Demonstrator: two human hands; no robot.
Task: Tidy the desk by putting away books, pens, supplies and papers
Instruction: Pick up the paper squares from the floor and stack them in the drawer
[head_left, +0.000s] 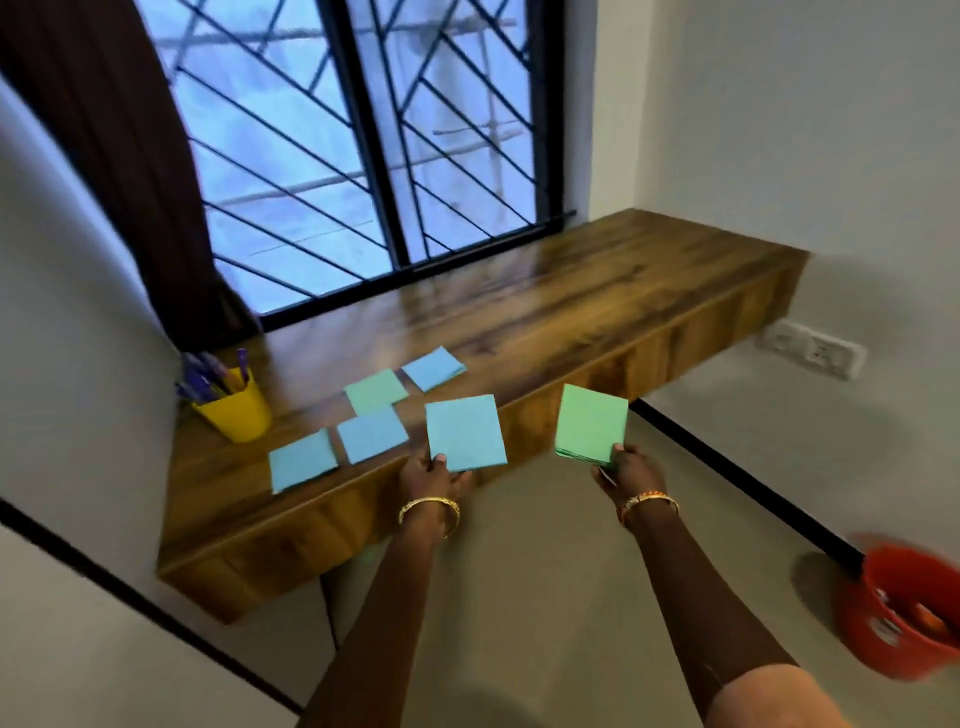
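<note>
My left hand pinches a blue paper by its near edge, over the front edge of the wooden desk. My right hand holds a stack of green papers in the air, off the desk to the right. Several loose papers lie on the desk: a blue one at the left, another blue one, a green one and a blue one further back. A yellow cup with purple pens stands at the desk's left end.
The desk is fixed under a barred window, with a dark curtain at the left. A red bucket sits on the floor at the right. A wall socket is below the desk's right end.
</note>
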